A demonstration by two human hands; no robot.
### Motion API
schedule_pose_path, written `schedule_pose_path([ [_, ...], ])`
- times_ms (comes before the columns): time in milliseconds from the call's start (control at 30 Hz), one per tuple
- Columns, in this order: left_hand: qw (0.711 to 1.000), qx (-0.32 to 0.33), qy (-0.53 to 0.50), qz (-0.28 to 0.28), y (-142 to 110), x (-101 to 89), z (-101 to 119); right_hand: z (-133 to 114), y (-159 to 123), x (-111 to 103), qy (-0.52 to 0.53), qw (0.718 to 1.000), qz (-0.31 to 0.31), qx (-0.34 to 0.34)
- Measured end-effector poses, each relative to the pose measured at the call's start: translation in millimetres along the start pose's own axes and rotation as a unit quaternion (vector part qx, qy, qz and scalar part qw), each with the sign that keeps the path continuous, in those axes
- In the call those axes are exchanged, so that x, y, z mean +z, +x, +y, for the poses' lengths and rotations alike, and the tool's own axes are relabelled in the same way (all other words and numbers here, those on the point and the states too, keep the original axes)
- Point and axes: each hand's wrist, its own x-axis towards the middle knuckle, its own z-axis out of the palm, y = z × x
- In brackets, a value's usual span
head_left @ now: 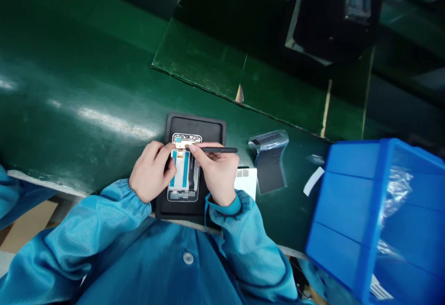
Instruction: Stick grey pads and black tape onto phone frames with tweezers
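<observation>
An opened smartphone frame (181,177) sits on a black rubber mat (194,124) that keeps it off the green worktop (86,110) — the left hand's (152,171) curled fingers press its edge to steady it, while the right hand's (217,175) fingers pinch a black spudger (219,149) — its tip reaching the frame's upper end

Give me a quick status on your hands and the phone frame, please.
Left grip on phone frame; right grip holding slim black tool at its top; frame on black mat; blue bin aside.
</observation>
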Motion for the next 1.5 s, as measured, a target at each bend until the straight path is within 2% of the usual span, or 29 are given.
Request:
schedule_pose_path([
  [733,1.0,0.012,0.019,0.006,0.1,0.4,1.2,-0.9,0.6,-0.9,-0.008,1.0,-0.002,-0.002],
  [867,0.994,0.057,0.089,-0.012,0.9,-3.0,2.2,0.6,1.3,0.4,-0.013,1.0,-0.003,-0.011],
  [1033,0.966,0.118,0.224,-0.052,1.5,-13.5,10.6,-6.6,-4.4,-1.0,-0.007,1.0,0.023,-0.009],
  [1133,0.956,0.14,0.243,-0.082,2.3,-19.9,18.2,-16.5,-12.8,-25.1,-0.005,0.994,0.105,-0.041],
  [1233,0.95,0.153,0.242,-0.126,6.6,-26.6,25.2,-14.2,-25.1,-74.1,-0.017,0.97,0.221,-0.096],
  [1300,0.944,0.159,0.249,-0.148,11.4,-31.1,31.7,-0.8,-36.9,-112.1,-0.014,0.954,0.277,-0.114],
  [1400,0.948,0.151,0.238,-0.147,16.9,-31.3,53.0,28.6,-60.3,-157.9,-0.042,0.967,0.237,-0.081],
  [1500,0.949,0.212,0.18,-0.145,14.2,-11.9,92.3,51.3,-83.8,-181.9,-0.049,0.984,0.164,-0.05],
])
